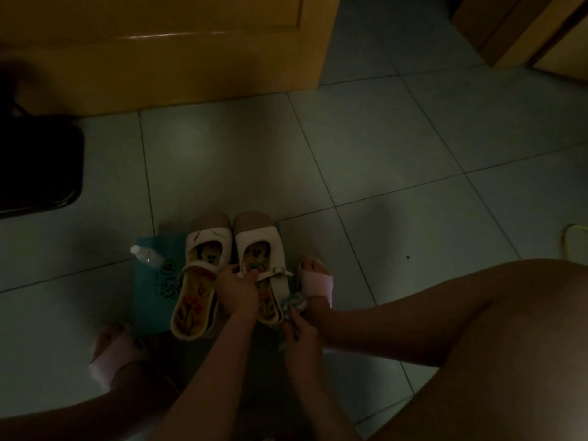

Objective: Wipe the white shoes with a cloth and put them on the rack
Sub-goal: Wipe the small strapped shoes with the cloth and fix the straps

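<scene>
Two white strap shoes with cartoon-print insoles stand side by side on the tiled floor, the left shoe (203,249) and the right shoe (259,240). My left hand (237,292) lies between them, its fingers pinching the strap of the right shoe. My right hand (297,334) is just behind that shoe's heel, closed around a crumpled patterned cloth (294,303). No rack is recognisable in the dim view.
A teal paper bag (152,291) lies flat under the shoes, with a small clear bottle (149,256) on it. My feet in pink slippers (316,283) (105,361) flank the shoes. A dark object (38,167) sits left. A wooden door (165,46) stands behind.
</scene>
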{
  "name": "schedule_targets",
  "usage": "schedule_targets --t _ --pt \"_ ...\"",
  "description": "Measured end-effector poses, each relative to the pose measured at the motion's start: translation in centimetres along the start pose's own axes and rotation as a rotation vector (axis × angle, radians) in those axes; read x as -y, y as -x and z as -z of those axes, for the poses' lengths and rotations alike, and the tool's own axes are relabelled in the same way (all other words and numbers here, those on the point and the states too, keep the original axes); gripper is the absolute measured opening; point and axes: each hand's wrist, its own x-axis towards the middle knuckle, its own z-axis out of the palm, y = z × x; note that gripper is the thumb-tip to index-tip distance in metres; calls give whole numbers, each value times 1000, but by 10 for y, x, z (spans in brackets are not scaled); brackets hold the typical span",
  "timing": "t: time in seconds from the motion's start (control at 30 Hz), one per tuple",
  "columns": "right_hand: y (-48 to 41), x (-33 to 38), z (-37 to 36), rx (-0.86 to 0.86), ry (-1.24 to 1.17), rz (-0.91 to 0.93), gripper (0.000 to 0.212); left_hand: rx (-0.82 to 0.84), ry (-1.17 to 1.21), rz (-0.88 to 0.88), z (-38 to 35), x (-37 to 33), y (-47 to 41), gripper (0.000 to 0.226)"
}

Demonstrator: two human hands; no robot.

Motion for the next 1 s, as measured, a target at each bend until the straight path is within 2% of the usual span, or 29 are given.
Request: schedule_targets --t 0.1,0.3,0.37,0.43,0.5,0.6,0.67,0.73,0.87,1.0 --pt "12 2 8 62 -19 -25 34 14 -38 -51 0 -1 0 31" --pt "-16 48 49 -121 -151 146 30 130 -30 -119 9 -7 5 30" --pt "-31 64 51 -126 -224 192 33 126 -52 -156 16 -14 7 31" --pt "-41 82 46 -38 -243 216 36 58 -117 -252 28 -21 11 28" --pt "-50 95 38 28 -250 243 38 -31 -142 -344 43 -22 8 34" --pt "-65 113 19 88 -239 260 38 -157 -138 -427 64 -12 -6 33" --pt "-76 125 4 133 -185 304 37 -220 -262 -447 75 -2 -14 39" --pt "-90 138 -8 156 -121 361 35 -206 -331 -391 81 7 -20 54" --pt "-121 159 -26 217 -31 421 34 -38 -227 -191 79 13 -36 82" --pt "-145 172 -37 312 96 481 35 34 -315 -135 69 8 -47 101"
